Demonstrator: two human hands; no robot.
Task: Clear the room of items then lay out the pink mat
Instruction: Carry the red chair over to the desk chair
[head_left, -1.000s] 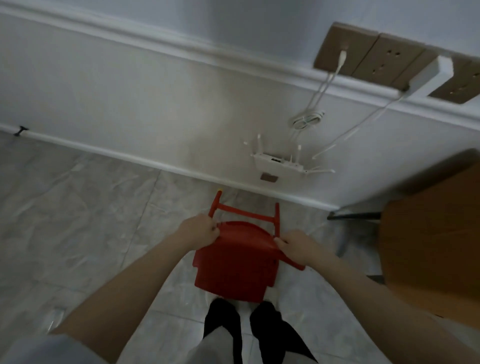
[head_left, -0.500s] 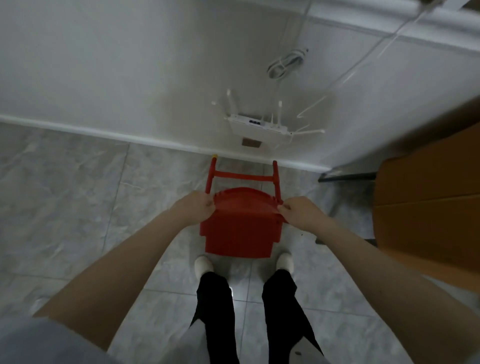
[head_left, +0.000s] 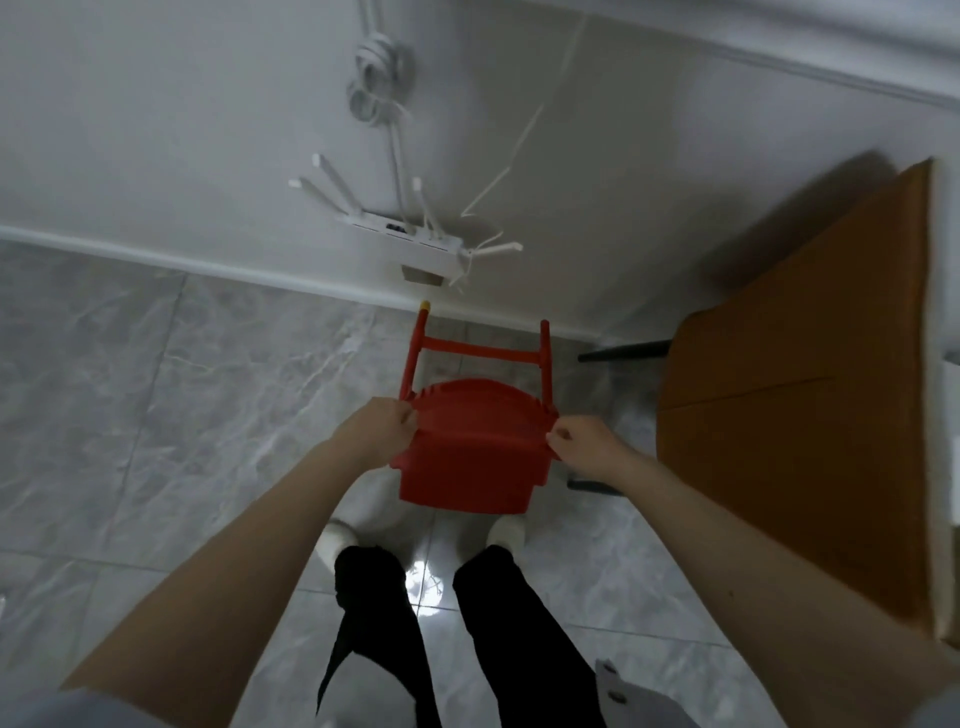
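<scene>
A small red plastic chair (head_left: 475, 447) hangs in front of me above the grey tiled floor, its two legs and crossbar pointing toward the wall. My left hand (head_left: 379, 428) grips its left edge. My right hand (head_left: 584, 449) pinches its right edge. Below the chair I see my two white-socked feet and black trousers. No pink mat is in view.
A white router (head_left: 410, 241) with antennas hangs low on the white wall, with coiled cables (head_left: 376, 85) above it. A brown wooden table (head_left: 800, 395) with a dark leg stands at the right. Grey marble tiles (head_left: 156, 405) stretch to the left.
My view has tilted further down, so the wall sockets have left the frame. The chair stays held in both hands near the wall and has moved slightly closer to the skirting.
</scene>
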